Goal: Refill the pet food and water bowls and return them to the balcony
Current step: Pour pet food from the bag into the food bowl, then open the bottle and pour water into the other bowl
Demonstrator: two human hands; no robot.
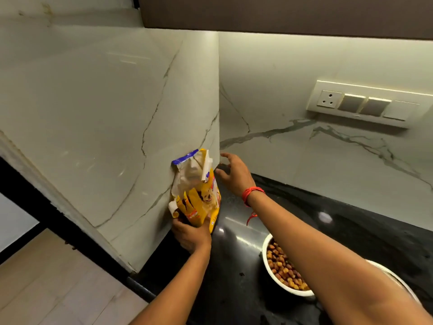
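A yellow pet food bag [199, 198] with a torn-open top stands upright on the black counter [236, 254], leaning against the marble side wall. My left hand [191, 234] grips the bag's bottom edge. My right hand [233, 172] hovers just right of the bag's top, fingers spread, holding nothing; a red thread is tied round its wrist. A white bowl [267, 259] full of brown kibble sits on the counter at the lower right, partly hidden by my right forearm. A second white rim [393, 275] shows behind that forearm; its contents are hidden.
A marble backsplash with a switch and socket panel [360, 104] runs along the back. A dark cabinet [281, 15] hangs overhead. One loose kibble piece [241, 274] lies on the counter. The counter's left edge drops to a light tiled floor [58, 277].
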